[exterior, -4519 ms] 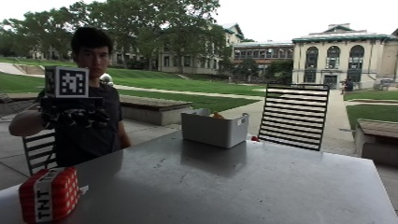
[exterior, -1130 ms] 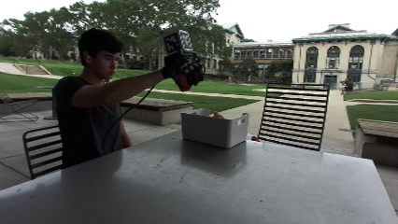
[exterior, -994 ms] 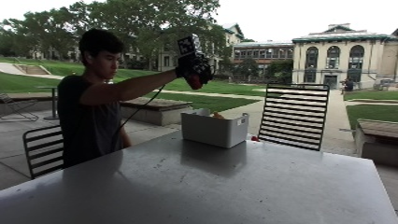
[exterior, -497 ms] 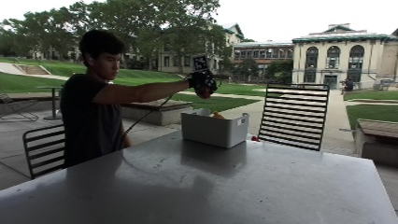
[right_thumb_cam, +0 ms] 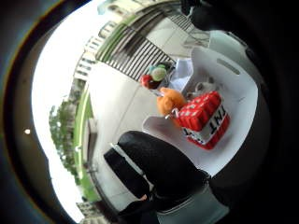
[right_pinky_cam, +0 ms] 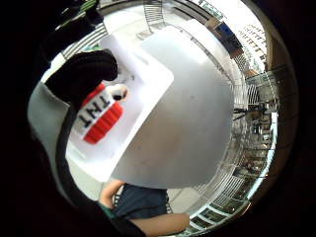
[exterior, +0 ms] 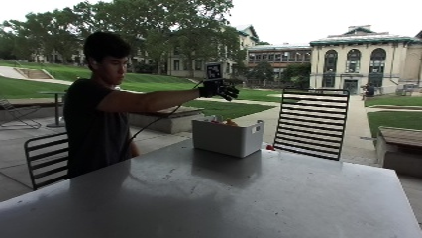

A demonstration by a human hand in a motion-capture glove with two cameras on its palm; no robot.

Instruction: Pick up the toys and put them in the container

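While partly hidden, TNT toy (right_thumb_cam: 205, 120) fills container (exterior: 227, 138).

Plush TNT toy (right_thumb_cam: 205, 119), plastic container (exterior: 227, 137)

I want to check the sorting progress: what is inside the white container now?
Inside the white container lie a red TNT block toy and an orange plush. Anything beneath them is covered. The gloved right hand hovers open above.
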